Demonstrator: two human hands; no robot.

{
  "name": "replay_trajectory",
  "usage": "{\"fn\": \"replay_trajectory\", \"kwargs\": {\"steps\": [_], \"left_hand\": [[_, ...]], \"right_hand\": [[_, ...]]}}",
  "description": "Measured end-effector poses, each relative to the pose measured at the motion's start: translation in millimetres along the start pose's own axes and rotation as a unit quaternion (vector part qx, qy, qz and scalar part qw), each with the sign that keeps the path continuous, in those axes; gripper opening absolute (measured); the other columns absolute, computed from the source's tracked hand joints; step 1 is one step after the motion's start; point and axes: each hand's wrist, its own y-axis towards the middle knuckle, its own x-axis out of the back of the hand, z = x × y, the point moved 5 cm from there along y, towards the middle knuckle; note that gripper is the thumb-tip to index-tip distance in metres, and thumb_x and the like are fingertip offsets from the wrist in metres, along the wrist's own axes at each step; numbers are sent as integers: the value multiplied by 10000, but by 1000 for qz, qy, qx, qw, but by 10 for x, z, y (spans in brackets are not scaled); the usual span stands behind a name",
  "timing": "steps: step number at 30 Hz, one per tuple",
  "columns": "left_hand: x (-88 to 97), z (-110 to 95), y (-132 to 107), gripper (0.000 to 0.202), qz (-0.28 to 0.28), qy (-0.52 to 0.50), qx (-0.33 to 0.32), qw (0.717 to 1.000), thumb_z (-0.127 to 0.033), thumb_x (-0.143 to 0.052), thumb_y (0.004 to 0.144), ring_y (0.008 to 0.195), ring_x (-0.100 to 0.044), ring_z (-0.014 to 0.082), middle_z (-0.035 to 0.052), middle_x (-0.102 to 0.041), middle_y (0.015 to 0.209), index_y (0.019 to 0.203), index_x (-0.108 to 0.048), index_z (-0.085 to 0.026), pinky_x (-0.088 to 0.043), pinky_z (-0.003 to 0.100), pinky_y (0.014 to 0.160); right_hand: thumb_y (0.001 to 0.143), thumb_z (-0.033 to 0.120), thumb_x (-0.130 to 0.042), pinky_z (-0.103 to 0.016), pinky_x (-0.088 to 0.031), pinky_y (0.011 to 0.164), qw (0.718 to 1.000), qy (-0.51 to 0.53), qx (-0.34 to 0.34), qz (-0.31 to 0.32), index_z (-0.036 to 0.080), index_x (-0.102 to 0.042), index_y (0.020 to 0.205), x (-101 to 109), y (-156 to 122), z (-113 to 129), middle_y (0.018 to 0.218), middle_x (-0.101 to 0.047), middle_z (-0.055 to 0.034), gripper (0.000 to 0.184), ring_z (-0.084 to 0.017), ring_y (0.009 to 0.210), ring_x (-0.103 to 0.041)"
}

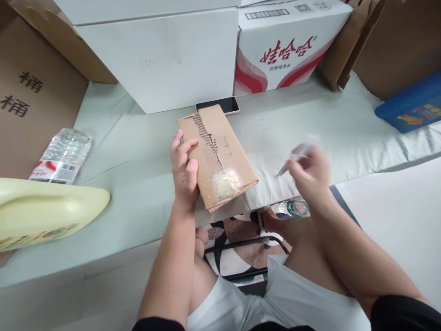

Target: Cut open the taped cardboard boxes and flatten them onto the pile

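A brown cardboard piece with torn corrugation and a patch of clear tape lies at the table's near edge. My left hand rests on its left side, fingers lying over the edge and holding it down. My right hand hovers to the right of the cardboard, blurred by motion, fingers pinched round a thin clear pen-like tool whose tip points left and down toward the table.
A phone lies behind the cardboard. White boxes and a red-printed water carton stand at the back. A crushed water bottle and a pale yellow jug lie left. A blue packet lies right.
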Motion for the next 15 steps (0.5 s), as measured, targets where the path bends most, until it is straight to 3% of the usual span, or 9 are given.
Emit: {"fn": "replay_trajectory", "kwargs": {"steps": [2, 3, 6, 8, 12, 15], "left_hand": [[-64, -21, -14, 496, -10, 20, -15, 1000, -589, -368, 1039, 1571, -360, 303, 81, -503, 1602, 1339, -624, -286, -335, 508, 1291], [-92, -29, -21, 510, -17, 28, -22, 999, -591, -341, 1046, 1569, -364, 304, 86, -514, 1588, 1348, -614, -283, -330, 517, 1293], [-147, -32, -39, 539, -35, 42, -30, 998, -606, -308, 1048, 1560, -377, 314, 94, -497, 1597, 1355, -602, -275, -332, 527, 1291], [-159, -24, -45, 537, -37, 44, -24, 998, -605, -317, 1046, 1557, -379, 318, 92, -469, 1623, 1350, -609, -272, -343, 522, 1285], [-160, -32, -51, 511, -32, 35, -32, 998, -583, -331, 1052, 1551, -387, 317, 78, -447, 1642, 1362, -610, -288, -346, 517, 1286], [-165, -50, -56, 508, -37, 33, -45, 998, -587, -321, 1058, 1569, -361, 317, 71, -478, 1615, 1361, -608, -298, -333, 520, 1296]], "right_hand": [[847, 242, -623, -236, -415, 422, 977, 122, 136, -106, 259, -467, 849, 197, -77, 260, 763, -476, 41, 157, -88, 519, -520], [859, 224, -620, -228, -431, 403, 961, 153, 196, -124, 255, -484, 842, 246, -133, 389, 781, -464, 38, 141, -77, 514, -534], [883, 152, -586, -204, -523, 436, 926, 146, 340, -78, 215, -585, 799, 208, -326, 750, 787, -463, 16, 105, -63, 551, -568], [870, 103, -571, -217, -573, 495, 925, 97, 368, -9, 190, -630, 791, 99, -420, 900, 816, -503, -6, 132, -80, 624, -603], [846, 46, -563, -264, -604, 564, 936, 26, 346, 67, 199, -629, 818, -29, -460, 1002, 905, -644, -44, 170, -121, 707, -669], [926, 136, -541, -289, -645, 635, 927, 41, 354, 116, 216, -633, 894, -61, -457, 985, 904, -714, -44, 125, -145, 737, -712]]}}
